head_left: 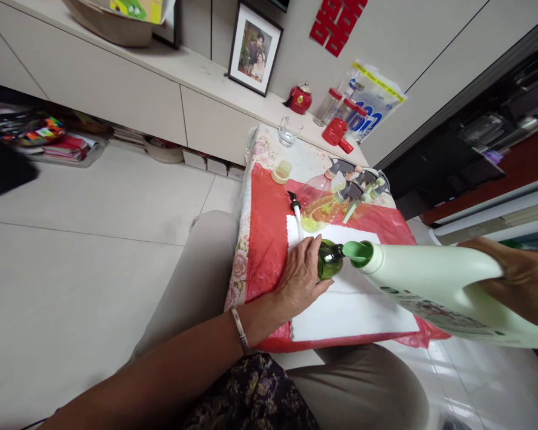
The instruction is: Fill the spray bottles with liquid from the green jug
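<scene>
My left hand is wrapped round a small dark green bottle that stands on a white cloth. With my right hand I grip the handle of a large pale green detergent jug, tilted on its side. The jug's green spout meets the mouth of the small bottle; whether liquid is flowing I cannot make out. Just beyond my left hand lies a black-and-white pump top. Several clear spray bottles with grey trigger heads stand behind the green bottle.
A red plastic sheet covers the small table. A pale cap and a glass mug sit toward its far side. Behind, a cabinet ledge holds a framed photo, a red pot and red-lidded jars.
</scene>
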Demonstrator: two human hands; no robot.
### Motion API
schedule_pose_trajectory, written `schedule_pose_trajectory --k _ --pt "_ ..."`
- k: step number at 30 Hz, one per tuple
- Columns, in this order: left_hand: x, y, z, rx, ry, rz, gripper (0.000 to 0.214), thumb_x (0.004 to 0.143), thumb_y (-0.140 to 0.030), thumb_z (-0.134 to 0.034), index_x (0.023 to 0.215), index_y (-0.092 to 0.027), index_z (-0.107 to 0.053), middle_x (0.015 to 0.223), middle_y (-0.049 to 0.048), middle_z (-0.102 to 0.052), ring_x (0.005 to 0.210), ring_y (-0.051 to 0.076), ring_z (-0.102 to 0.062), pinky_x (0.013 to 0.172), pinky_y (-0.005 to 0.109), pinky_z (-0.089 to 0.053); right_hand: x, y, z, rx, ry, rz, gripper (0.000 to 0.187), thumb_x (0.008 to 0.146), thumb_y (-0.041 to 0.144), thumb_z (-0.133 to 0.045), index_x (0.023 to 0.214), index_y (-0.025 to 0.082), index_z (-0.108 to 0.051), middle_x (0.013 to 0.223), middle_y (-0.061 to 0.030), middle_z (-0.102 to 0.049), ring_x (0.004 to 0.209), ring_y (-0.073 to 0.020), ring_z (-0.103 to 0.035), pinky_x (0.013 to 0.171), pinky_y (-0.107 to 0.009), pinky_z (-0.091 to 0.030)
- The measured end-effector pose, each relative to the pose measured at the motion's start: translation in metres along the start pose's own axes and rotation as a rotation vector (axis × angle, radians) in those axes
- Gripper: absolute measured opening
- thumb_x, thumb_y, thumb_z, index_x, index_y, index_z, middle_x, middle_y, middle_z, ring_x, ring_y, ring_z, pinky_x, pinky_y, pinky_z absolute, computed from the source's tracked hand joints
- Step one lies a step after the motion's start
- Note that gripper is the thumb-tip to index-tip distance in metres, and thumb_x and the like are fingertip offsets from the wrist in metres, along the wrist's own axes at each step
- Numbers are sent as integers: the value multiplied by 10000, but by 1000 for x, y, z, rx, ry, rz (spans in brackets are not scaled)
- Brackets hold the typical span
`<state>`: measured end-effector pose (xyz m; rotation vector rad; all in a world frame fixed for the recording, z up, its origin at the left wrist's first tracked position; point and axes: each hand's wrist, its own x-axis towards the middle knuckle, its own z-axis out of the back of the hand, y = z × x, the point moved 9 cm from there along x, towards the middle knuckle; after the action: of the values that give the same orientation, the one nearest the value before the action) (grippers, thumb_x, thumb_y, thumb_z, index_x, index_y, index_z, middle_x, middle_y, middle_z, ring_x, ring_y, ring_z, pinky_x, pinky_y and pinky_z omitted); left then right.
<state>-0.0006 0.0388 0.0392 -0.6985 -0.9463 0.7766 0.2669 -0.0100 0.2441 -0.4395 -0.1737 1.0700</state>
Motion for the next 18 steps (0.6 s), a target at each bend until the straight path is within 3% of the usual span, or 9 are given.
schedule_pose_trajectory --k 10,18 --pt "1 0 0 -13 8 2 1023 791 -234 -768 1525 -223 -56 1485 212 -348 1435 388 -373 1148 597 -391 0 0 0 -7 -3 -24 566 540 561 -460 1060 439 -649 738 55 -664 707 -246 -650 580 -320 -416" --pt "1 -1 1 1 4 3 1025 791 -227 -770 1516 -221 -45 1484 210 -348 1438 389 -364 1155 585 -389 2 -4 -1 4 -49 61 535 597 532 -481 1092 415 -646 729 51 -667 656 -238 -647 558 -311 -420"
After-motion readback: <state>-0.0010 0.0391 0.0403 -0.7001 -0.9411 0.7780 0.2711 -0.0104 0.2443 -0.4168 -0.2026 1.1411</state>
